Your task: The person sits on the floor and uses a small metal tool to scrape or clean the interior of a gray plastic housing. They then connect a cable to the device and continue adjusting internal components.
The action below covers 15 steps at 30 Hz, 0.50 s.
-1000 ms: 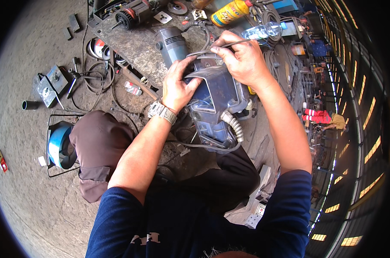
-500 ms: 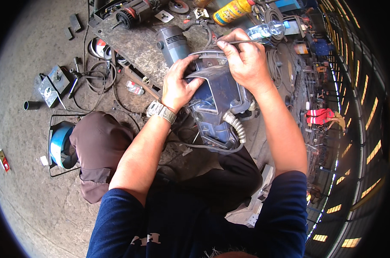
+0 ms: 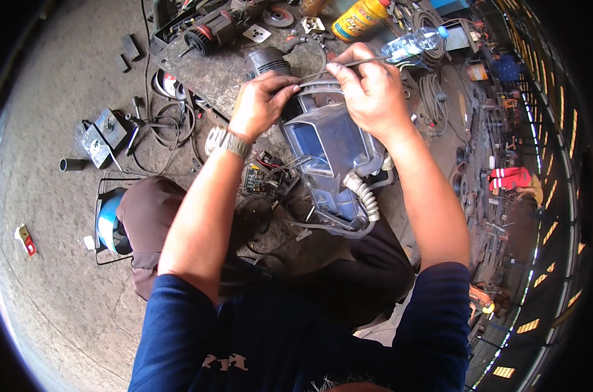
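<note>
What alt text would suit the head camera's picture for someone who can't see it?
A left hand and a right hand handle thin grey cable at the far end of a blue-grey machine housing. Beyond are a yellow bottle and a clear bottle.

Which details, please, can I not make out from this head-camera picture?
- Head view: lower part of the grey motor body, hidden by the left hand.
- Head view: stretch of dark cable inside the right hand, covered by its fingers.
- Head view: right side of the blue spool, behind the brown trouser leg.
- Head view: what the person in red is doing, too small and blurred.
</note>
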### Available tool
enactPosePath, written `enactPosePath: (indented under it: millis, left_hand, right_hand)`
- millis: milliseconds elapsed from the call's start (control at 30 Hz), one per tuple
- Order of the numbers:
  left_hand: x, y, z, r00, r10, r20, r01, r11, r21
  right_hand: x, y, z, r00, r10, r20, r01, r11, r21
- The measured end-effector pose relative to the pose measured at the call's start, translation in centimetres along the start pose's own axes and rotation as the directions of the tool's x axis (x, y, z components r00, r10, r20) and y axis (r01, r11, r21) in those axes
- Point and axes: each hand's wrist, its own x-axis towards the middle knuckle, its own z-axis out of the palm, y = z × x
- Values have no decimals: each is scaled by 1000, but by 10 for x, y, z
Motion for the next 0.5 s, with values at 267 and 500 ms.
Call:
enactPosePath:
  millis: [267, 500]
  left_hand:
    - [63, -3, -45, 796, 293, 530, -426, 893, 145]
    - [52, -27, -26, 788, 443, 428, -492, 871, 3]
  right_hand:
    - [-2, 5, -1, 998, 51, -40, -51, 999, 10]
    - [-4, 5, 2, 993, 114, -38, -108, 986, 126]
